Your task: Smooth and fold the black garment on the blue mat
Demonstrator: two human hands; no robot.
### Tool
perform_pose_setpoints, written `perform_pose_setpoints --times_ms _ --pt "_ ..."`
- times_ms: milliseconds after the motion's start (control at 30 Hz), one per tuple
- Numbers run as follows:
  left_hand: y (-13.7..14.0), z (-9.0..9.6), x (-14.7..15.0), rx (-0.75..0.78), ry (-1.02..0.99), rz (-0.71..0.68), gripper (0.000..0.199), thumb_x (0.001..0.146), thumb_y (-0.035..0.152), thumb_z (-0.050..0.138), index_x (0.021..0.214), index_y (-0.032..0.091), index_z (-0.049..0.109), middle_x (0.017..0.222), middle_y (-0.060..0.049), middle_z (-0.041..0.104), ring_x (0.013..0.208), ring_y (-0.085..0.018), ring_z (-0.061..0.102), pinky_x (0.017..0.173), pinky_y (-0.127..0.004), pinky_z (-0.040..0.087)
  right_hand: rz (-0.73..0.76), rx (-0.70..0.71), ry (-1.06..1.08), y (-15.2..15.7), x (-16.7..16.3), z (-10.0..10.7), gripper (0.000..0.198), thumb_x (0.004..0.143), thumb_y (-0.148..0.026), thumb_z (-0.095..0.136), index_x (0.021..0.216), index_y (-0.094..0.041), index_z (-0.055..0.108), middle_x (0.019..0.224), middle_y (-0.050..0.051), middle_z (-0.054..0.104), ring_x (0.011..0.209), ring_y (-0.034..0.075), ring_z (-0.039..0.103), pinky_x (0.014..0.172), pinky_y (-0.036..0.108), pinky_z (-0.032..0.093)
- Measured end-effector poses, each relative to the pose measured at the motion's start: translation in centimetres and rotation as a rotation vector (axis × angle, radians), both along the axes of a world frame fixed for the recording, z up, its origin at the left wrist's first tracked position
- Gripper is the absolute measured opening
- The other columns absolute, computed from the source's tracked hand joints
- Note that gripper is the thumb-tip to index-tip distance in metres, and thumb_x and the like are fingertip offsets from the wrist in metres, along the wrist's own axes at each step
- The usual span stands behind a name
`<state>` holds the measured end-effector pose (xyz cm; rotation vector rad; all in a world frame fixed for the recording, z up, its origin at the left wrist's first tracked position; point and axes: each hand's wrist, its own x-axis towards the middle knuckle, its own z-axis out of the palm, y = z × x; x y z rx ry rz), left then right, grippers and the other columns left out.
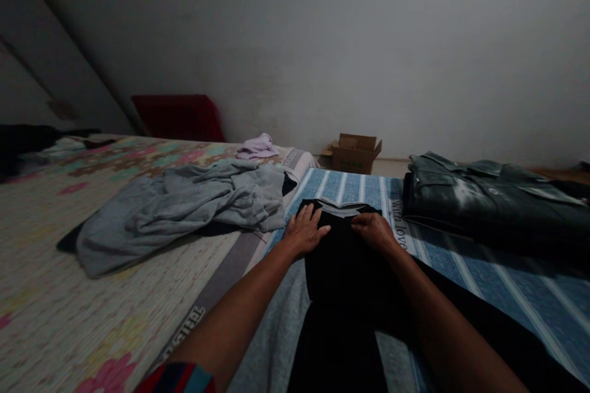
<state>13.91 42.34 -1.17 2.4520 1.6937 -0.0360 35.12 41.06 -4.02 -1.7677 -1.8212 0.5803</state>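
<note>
A pair of black trousers [343, 258] lies spread out in front of me, the waistband away from me and the legs coming toward me. My left hand [304, 230] rests flat on the left end of the waistband with its fingers apart. At the right side of the waistband, my right hand [374, 228] has its fingers closed on the cloth. The pale grey inside of the waistband [341, 211] shows between the two hands. Part of the right trouser leg passes behind my right forearm.
A crumpled grey garment [198, 202] lies to the left on a flowered bedsheet [161, 307]. Folded dark jackets [498, 196] are stacked at right on the blue striped sheet [465, 270]. Farther back are a lilac cloth [257, 147], a cardboard box [354, 155] and a red object [177, 116].
</note>
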Motion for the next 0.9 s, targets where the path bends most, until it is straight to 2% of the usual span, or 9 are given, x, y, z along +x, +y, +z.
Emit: perform_pose_setpoints --times_ms 300,467,633,767,900 --pt "-0.4 0.0 0.3 0.014 -0.018 0.01 0.065 0.092 0.057 0.024 0.145 0.019 0.024 0.156 -0.013 0.011 0.142 -0.027 0.007 0.109 -0.053 0.014 -0.024 0.003 -0.078 -0.7 -0.1 0.6 0.018 0.08 -0.024 0.058 0.09 -0.025 0.072 0.089 -0.001 0.072 0.085 0.018 0.065 0.069 0.023 0.043" --pt "-2.4 0.9 0.3 0.084 -0.075 0.009 0.063 0.094 0.054 0.026 0.142 0.015 0.031 0.155 -0.015 0.015 0.142 -0.027 0.01 0.111 -0.049 0.014 -0.077 0.026 -0.179 -2.2 -0.7 2.0 0.019 0.084 -0.028 0.052 0.09 -0.025 0.07 0.086 0.001 0.07 0.084 0.019 0.064 0.068 0.025 0.042" --pt "-7.0 2.4 -1.8 0.019 -0.1 -0.101 0.06 0.094 0.05 0.03 0.139 0.01 0.035 0.152 -0.017 0.024 0.141 -0.027 0.017 0.111 -0.044 0.018 -0.111 0.113 -0.316 -6.1 -1.7 4.3 0.025 0.087 -0.026 0.048 0.106 -0.02 0.064 0.105 0.01 0.063 0.095 0.024 0.059 0.075 0.032 0.04" --pt "-12.1 4.0 -5.0 -0.028 -0.105 -0.159 0.052 0.093 0.043 0.035 0.133 0.01 0.043 0.148 -0.018 0.032 0.137 -0.026 0.027 0.109 -0.04 0.025 0.033 0.17 -0.358 -10.8 -3.3 5.4 0.023 0.089 -0.026 0.047 0.105 -0.02 0.062 0.105 0.009 0.061 0.095 0.023 0.057 0.077 0.031 0.039" --pt "-17.7 5.6 -7.7 -0.073 -0.109 -0.131 0.043 0.092 0.039 0.038 0.122 0.012 0.053 0.144 -0.015 0.04 0.132 -0.025 0.037 0.107 -0.036 0.03 0.164 0.192 -0.367 -14.7 -5.3 5.6 0.019 0.089 -0.027 0.048 0.1 -0.022 0.063 0.101 0.006 0.062 0.093 0.02 0.057 0.075 0.028 0.039"
